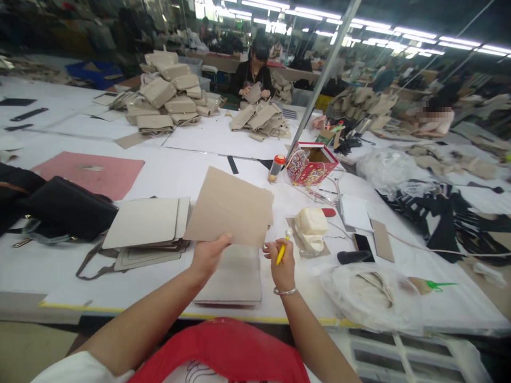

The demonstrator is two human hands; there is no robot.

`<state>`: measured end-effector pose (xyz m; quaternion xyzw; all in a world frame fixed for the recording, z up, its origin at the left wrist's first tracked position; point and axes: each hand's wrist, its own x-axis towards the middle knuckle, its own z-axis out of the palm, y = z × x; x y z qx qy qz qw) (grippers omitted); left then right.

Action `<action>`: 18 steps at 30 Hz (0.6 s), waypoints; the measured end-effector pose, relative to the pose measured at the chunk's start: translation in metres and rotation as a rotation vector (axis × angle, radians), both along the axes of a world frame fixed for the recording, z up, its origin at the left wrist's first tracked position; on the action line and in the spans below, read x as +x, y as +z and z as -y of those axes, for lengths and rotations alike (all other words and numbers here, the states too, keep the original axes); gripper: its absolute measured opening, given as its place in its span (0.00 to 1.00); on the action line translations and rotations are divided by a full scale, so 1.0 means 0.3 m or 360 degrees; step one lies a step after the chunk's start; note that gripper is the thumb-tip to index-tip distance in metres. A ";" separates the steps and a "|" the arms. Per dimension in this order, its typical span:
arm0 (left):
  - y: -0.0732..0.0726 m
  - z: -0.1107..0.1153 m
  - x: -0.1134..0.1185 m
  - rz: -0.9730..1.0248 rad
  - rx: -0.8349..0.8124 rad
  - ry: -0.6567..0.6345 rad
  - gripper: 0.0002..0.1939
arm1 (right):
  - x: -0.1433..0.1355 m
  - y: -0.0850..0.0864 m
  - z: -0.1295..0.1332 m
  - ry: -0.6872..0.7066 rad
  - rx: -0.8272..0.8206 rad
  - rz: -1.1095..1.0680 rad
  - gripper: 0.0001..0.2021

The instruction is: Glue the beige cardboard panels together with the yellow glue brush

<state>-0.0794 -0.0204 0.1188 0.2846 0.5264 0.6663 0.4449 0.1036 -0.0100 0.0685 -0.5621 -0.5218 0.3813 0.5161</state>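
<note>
My left hand (207, 258) grips the lower edge of a flat tan panel (231, 207), thumb on top, and holds it tilted above the table. In my right hand (282, 270) is a yellow pen (281, 253), its pale end pointing away from me; the fingers are close to the panel's lower right corner, and I cannot tell if they touch it. Beneath the panel lies a stack of light grey-beige panels (229, 282), partly covered by it. Left of that sits another pile of beige pieces (141, 221) with a strap (93, 270) hanging out.
A cream plastic container (311, 223) stands right of my hand, near a phone (363, 247) and a plastic bag (373, 298). A red box (313, 164) and a metal pole (323, 74) stand farther back. Black bags (67, 210) lie left. Across the table sits a person (255, 74).
</note>
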 end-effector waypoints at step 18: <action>-0.489 0.303 -0.287 -0.0673 -0.0790 -0.0235 0.17 | 0.082 -0.345 0.187 0.0283 -0.0182 0.0907 0.16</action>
